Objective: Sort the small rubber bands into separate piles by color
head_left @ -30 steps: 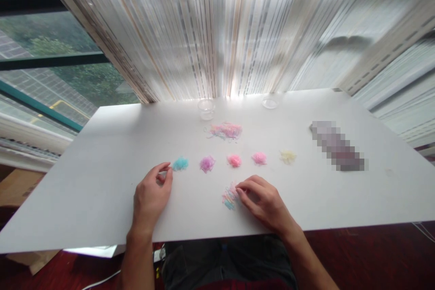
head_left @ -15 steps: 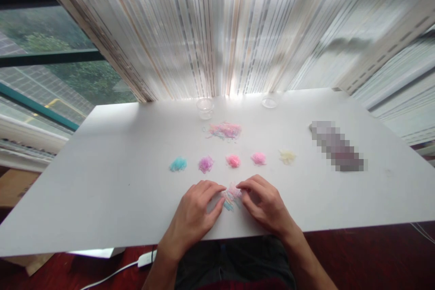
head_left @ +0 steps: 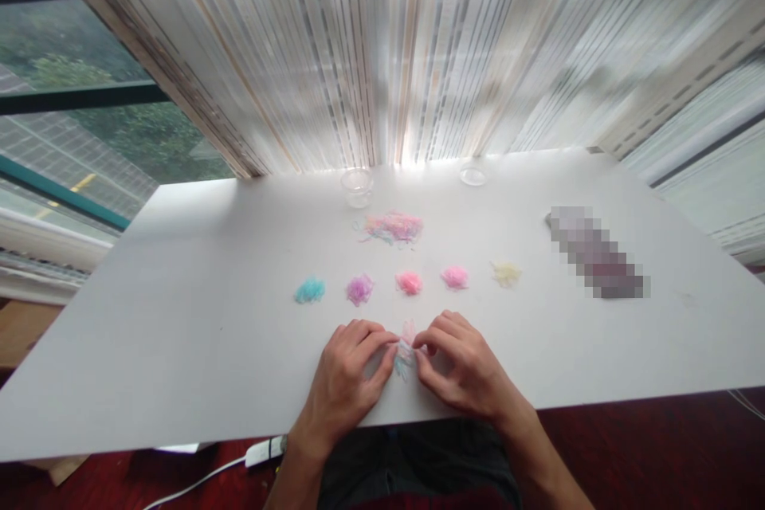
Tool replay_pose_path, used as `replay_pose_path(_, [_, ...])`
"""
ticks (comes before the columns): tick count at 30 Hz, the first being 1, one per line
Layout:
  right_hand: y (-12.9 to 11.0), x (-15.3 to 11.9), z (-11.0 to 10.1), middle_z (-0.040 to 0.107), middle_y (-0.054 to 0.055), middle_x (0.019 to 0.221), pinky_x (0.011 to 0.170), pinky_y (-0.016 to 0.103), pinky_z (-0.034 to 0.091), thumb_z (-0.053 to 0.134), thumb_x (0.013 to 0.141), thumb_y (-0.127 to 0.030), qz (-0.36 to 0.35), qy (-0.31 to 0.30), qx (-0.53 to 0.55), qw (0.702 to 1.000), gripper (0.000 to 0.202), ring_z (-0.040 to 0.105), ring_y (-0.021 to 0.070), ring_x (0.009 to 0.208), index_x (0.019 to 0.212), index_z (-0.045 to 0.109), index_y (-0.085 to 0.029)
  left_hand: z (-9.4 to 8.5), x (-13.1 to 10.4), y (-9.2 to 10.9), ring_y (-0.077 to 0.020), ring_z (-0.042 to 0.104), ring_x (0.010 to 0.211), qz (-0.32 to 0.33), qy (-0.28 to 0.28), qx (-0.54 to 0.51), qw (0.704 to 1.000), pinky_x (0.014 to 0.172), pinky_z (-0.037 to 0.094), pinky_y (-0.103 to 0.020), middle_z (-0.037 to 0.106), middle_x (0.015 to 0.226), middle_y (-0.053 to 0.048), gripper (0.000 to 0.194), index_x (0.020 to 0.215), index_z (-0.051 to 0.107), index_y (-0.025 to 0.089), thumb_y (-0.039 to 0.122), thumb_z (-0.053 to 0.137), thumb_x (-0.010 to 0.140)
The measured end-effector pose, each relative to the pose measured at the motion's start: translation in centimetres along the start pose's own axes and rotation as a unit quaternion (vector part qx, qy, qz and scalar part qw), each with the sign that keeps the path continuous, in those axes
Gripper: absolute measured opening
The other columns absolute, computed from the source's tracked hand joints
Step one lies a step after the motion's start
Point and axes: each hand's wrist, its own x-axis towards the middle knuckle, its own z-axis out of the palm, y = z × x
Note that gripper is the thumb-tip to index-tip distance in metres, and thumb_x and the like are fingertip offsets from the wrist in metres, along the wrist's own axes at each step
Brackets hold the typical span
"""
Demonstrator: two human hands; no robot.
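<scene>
A small mixed heap of thin rubber bands [head_left: 402,365], pink at the top and bluish below, lies near the table's front edge. My left hand [head_left: 351,362] is at its left side, with thumb and index finger pinched on the edge of the heap. From the opposite side my right hand [head_left: 461,362] pinches at the same heap, its fingertips close to the left ones. Beyond the hands runs a row of single-colour piles: teal bands [head_left: 309,289], purple bands [head_left: 359,288], coral bands [head_left: 409,283], pink bands [head_left: 455,277] and pale yellow bands [head_left: 506,274].
Farther back lies a larger mixed pile of bands [head_left: 393,228]. Behind it stand a clear cup [head_left: 357,188] and a clear lid [head_left: 472,176]. A blurred-out oblong object [head_left: 598,253] rests on the right of the white table [head_left: 149,319]. Blinds hang along the back edge.
My fingertips have come closer together over the small heap, which now looks narrower between them. The view has shifted slightly. The coloured piles stay in place.
</scene>
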Motion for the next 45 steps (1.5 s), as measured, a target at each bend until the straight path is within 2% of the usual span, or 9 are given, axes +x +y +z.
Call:
replay_pose_path(2, [0.0,0.0,0.0,0.058,0.002,0.078,0.071,0.033,0.042,0.066,0.089,-0.017,-0.003,-0.012,-0.011,1.0,0.005,0.051,0.0194,0.077,0.092,0.063,-0.02,-0.4,-0.1,0.1,-0.0216,0.064,0.093,0.007,-0.017,-0.011,1.0,0.082,0.049,-0.037,0.069,0.102,-0.004,0.022,0.111,0.068,0.023,0.012,0.062,0.093])
replay_pose_path(6, [0.1,-0.1,0.1,0.058,0.002,0.083,0.074,0.035,0.041,0.074,0.083,-0.024,-0.007,-0.043,-0.042,0.998,0.017,0.051,0.0209,0.08,0.096,0.064,-0.02,-0.8,-0.2,0.1,-0.0246,0.063,0.098,0.007,-0.051,-0.011,0.999,0.086,0.05,-0.039,0.067,0.109,-0.006,0.038,0.115,0.067,0.023,0.009,0.07,0.08])
replay_pose_path(15, [0.2,0.0,0.3,0.058,0.001,0.08,0.073,0.034,0.039,0.067,0.086,-0.016,-0.004,-0.04,-0.059,0.997,0.008,0.05,0.0197,0.078,0.091,0.062,-0.02,-0.4,-0.1,-0.3,-0.0224,0.063,0.094,0.01,-0.035,-0.016,0.999,0.083,0.048,-0.037,0.068,0.103,-0.004,0.02,0.104,0.069,0.023,0.011,0.068,0.089])
replay_pose_path(23, [0.2,0.1,0.1,0.056,0.001,0.078,0.072,0.033,0.04,0.064,0.087,-0.012,0.002,-0.027,-0.027,0.999,0.01,0.05,0.019,0.076,0.089,0.06,-0.02,-0.5,-0.1,-0.1,-0.0224,0.063,0.095,0.009,-0.042,-0.03,0.999,0.083,0.047,-0.037,0.068,0.104,-0.003,0.023,0.105,0.07,0.025,0.011,0.072,0.086])
replay_pose_path(30, [-1.1,-0.7,-0.9,0.058,0.002,0.081,0.072,0.033,0.04,0.064,0.09,-0.013,0.016,-0.06,-0.011,0.998,0.008,0.05,0.0193,0.079,0.089,0.061,-0.021,-0.2,-0.1,-0.4,-0.0211,0.063,0.092,0.011,-0.034,-0.015,0.999,0.081,0.046,-0.036,0.069,0.101,-0.003,0.01,0.099,0.071,0.024,0.018,0.07,0.093])
replay_pose_path(37, [-1.2,-1.2,-0.1,0.059,0.002,0.08,0.073,0.035,0.04,0.068,0.092,-0.02,0.011,-0.062,-0.073,0.995,0.009,0.051,0.0204,0.078,0.086,0.061,-0.021,-0.3,0.1,-0.2,-0.0211,0.064,0.09,0.012,-0.032,-0.009,0.999,0.079,0.047,-0.036,0.069,0.097,-0.004,0.01,0.095,0.071,0.023,0.014,0.067,0.093])
replay_pose_path(45, [-0.9,-1.4,0.3,0.057,0.002,0.077,0.073,0.034,0.038,0.059,0.094,-0.013,-0.009,-0.036,-0.08,0.996,0.013,0.049,0.0192,0.076,0.083,0.06,-0.02,-0.3,0.1,-0.2,-0.0207,0.064,0.089,0.008,-0.028,-0.007,1.0,0.08,0.048,-0.035,0.069,0.096,-0.003,0.009,0.095,0.071,0.023,0.015,0.066,0.094])
